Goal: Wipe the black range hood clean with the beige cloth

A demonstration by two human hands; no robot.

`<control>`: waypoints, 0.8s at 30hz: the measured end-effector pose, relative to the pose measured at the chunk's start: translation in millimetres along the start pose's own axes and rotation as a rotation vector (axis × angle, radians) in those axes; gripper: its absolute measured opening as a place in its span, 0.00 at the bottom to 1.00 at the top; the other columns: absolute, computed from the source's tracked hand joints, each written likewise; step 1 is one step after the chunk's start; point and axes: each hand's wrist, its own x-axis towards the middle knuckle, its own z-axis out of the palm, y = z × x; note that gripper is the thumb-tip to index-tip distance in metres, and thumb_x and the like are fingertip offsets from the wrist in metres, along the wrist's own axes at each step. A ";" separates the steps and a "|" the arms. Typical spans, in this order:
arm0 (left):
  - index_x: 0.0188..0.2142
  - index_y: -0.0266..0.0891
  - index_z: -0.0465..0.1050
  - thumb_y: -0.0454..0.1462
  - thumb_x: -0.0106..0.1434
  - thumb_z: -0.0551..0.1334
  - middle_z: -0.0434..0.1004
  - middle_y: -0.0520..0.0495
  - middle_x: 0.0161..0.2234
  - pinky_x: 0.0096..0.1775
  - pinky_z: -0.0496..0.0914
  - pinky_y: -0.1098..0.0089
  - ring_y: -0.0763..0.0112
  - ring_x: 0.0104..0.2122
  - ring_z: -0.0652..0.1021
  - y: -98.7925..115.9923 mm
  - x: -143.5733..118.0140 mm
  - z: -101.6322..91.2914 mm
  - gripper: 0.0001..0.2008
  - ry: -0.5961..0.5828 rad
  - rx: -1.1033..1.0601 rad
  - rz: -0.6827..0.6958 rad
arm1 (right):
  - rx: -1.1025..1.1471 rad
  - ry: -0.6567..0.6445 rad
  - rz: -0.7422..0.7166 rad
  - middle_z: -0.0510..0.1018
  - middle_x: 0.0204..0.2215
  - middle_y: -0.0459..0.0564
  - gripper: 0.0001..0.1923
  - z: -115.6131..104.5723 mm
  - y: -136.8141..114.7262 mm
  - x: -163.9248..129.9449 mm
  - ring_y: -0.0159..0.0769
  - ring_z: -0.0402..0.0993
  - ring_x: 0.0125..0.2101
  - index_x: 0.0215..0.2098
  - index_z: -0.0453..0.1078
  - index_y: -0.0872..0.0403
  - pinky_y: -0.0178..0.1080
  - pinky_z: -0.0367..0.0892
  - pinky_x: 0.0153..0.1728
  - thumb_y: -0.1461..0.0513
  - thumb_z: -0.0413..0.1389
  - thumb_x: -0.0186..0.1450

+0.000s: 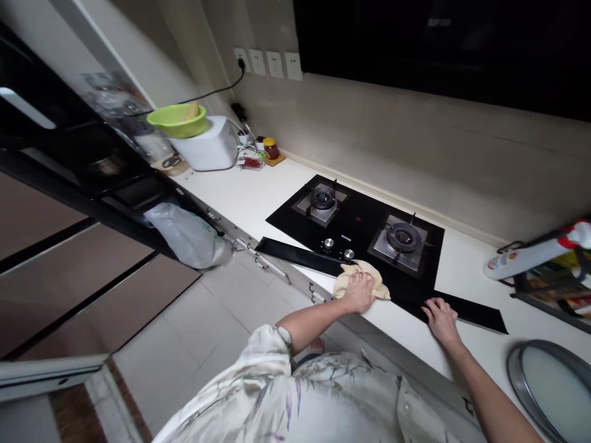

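Note:
My left hand (360, 291) presses a crumpled cream cloth (375, 274) onto a long, narrow black panel (300, 255). This panel lies slantwise along the counter's front edge, partly over the front of the black gas hob (353, 209). Gripping the panel's near edge further right is my right hand (442, 317), fingers on its top face. Part of the panel is hidden beneath the cloth and my left hand. The hob has two burners and two silver knobs (329, 243), close behind the cloth.
A round metal basin (513, 369) with cloudy liquid stands by my right forearm. Behind it are a white bottle (512, 261) and a rack. At the far left, a green bowl (178, 126) rests on a white appliance (207, 147). A plastic bag (184, 237) hangs beside the counter.

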 end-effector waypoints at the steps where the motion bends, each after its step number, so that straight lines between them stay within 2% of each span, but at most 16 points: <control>1: 0.65 0.41 0.72 0.41 0.67 0.64 0.72 0.33 0.62 0.63 0.62 0.49 0.43 0.61 0.71 -8.5 -3.4 -2.8 0.27 -0.013 0.006 0.058 | -0.002 -0.014 -0.006 0.77 0.45 0.59 0.18 1.4 8.0 0.8 0.44 0.73 0.43 0.44 0.80 0.53 0.41 0.59 0.41 0.55 0.50 0.73; 3: 0.63 0.43 0.74 0.40 0.68 0.64 0.73 0.37 0.62 0.63 0.63 0.54 0.49 0.61 0.71 -38.6 -13.6 -17.2 0.24 -0.045 0.047 0.117 | 0.002 -0.034 -0.014 0.77 0.40 0.58 0.18 4.4 21.6 1.4 0.44 0.73 0.40 0.43 0.80 0.53 0.40 0.58 0.38 0.55 0.50 0.72; 5: 0.62 0.41 0.75 0.40 0.68 0.64 0.73 0.36 0.62 0.64 0.62 0.56 0.49 0.62 0.70 -78.9 -26.6 -38.3 0.23 -0.052 0.097 0.096 | 0.017 -0.027 -0.012 0.78 0.39 0.58 0.18 7.0 29.8 0.8 0.43 0.73 0.38 0.42 0.80 0.53 0.39 0.57 0.36 0.54 0.50 0.71; 8: 0.68 0.32 0.69 0.40 0.71 0.60 0.67 0.28 0.67 0.67 0.59 0.53 0.44 0.65 0.68 -142.0 -43.2 -75.2 0.28 0.006 0.146 -0.121 | 0.043 -0.002 -0.007 0.78 0.38 0.58 0.20 7.7 33.4 -1.2 0.43 0.74 0.37 0.40 0.80 0.52 0.39 0.56 0.35 0.52 0.49 0.70; 10: 0.68 0.23 0.67 0.39 0.73 0.57 0.65 0.20 0.66 0.68 0.57 0.50 0.38 0.66 0.66 -178.8 -47.9 -100.6 0.29 0.056 0.183 -0.314 | 0.061 0.004 -0.006 0.78 0.37 0.59 0.21 5.9 33.3 -1.9 0.44 0.74 0.36 0.39 0.80 0.53 0.39 0.56 0.34 0.50 0.48 0.69; 13: 0.66 0.18 0.67 0.38 0.73 0.56 0.65 0.13 0.64 0.66 0.54 0.41 0.28 0.65 0.66 -218.5 -45.1 -133.6 0.29 0.101 0.235 -0.584 | 0.083 -0.001 0.009 0.78 0.36 0.60 0.22 1.0 33.1 -1.1 0.46 0.74 0.35 0.36 0.79 0.53 0.40 0.57 0.32 0.49 0.48 0.67; 15: 0.64 0.21 0.71 0.40 0.72 0.59 0.68 0.13 0.62 0.65 0.54 0.39 0.27 0.64 0.67 -232.8 -40.1 -148.2 0.28 0.094 0.250 -0.686 | 0.097 -0.010 0.024 0.79 0.36 0.61 0.22 -2.5 32.9 0.1 0.47 0.74 0.35 0.35 0.79 0.52 0.40 0.57 0.31 0.49 0.48 0.66; 18: 0.63 0.26 0.73 0.46 0.69 0.65 0.71 0.17 0.61 0.65 0.54 0.42 0.29 0.63 0.68 -237.6 -34.5 -155.7 0.30 0.064 0.251 -0.725 | 0.120 -0.020 0.042 0.79 0.36 0.61 0.21 -7.0 31.6 1.9 0.48 0.75 0.35 0.34 0.78 0.51 0.41 0.59 0.31 0.48 0.48 0.65; 21: 0.66 0.21 0.69 0.50 0.68 0.65 0.65 0.13 0.65 0.66 0.52 0.42 0.26 0.65 0.64 -227.3 -35.7 -148.6 0.38 0.046 0.240 -0.688 | 0.122 -0.021 0.048 0.79 0.35 0.61 0.22 -9.5 31.3 2.8 0.50 0.75 0.34 0.33 0.78 0.51 0.43 0.61 0.31 0.47 0.48 0.64; 24: 0.67 0.16 0.66 0.51 0.71 0.62 0.63 0.12 0.66 0.67 0.53 0.45 0.28 0.67 0.61 -205.1 -41.2 -133.5 0.40 0.025 0.199 -0.584 | 0.085 -0.023 0.049 0.79 0.36 0.61 0.24 -11.9 33.2 2.1 0.52 0.76 0.35 0.34 0.77 0.51 0.46 0.64 0.32 0.46 0.46 0.64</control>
